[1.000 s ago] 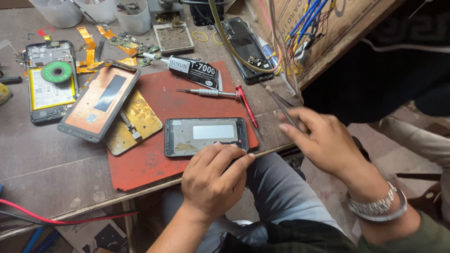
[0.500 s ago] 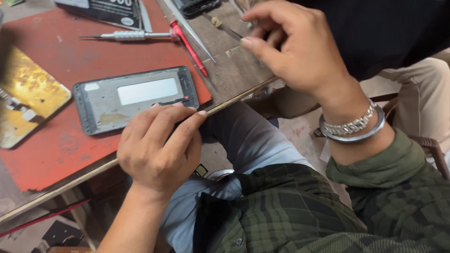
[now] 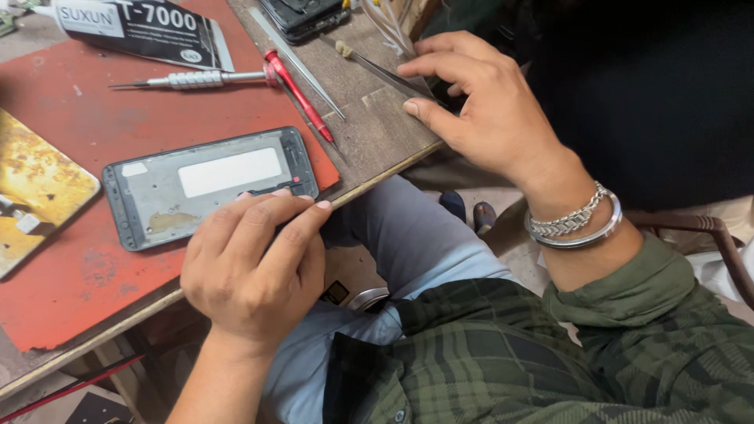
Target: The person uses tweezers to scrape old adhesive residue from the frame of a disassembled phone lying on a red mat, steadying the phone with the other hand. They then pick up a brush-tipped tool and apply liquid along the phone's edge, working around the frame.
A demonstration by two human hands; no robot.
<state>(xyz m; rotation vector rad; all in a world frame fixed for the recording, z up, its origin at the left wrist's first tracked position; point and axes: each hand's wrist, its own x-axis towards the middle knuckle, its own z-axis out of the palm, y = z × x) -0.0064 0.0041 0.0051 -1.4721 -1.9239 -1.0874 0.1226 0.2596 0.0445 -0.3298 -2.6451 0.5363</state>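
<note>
Head view looks down on a wooden desk (image 3: 377,133) with a red mat (image 3: 86,267) laid over its near part. Left hand (image 3: 251,267) is curled at the desk's front edge, its fingertips (image 3: 302,206) pressing on the near long side of a grey phone frame (image 3: 208,187) that lies flat on the mat. Right hand (image 3: 487,110) rests at the desk's right edge, fingers half bent, thumb and forefinger pinching the end of a pair of metal tweezers (image 3: 385,72) that lie along the wood. Above the frame, a screwdriver (image 3: 196,78) with a silver knurled shaft and a red-handled tool (image 3: 298,98) lie near each other. A black glue tube (image 3: 149,31) sits at the top, and a yellowed metal plate (image 3: 35,188) at the left.
</note>
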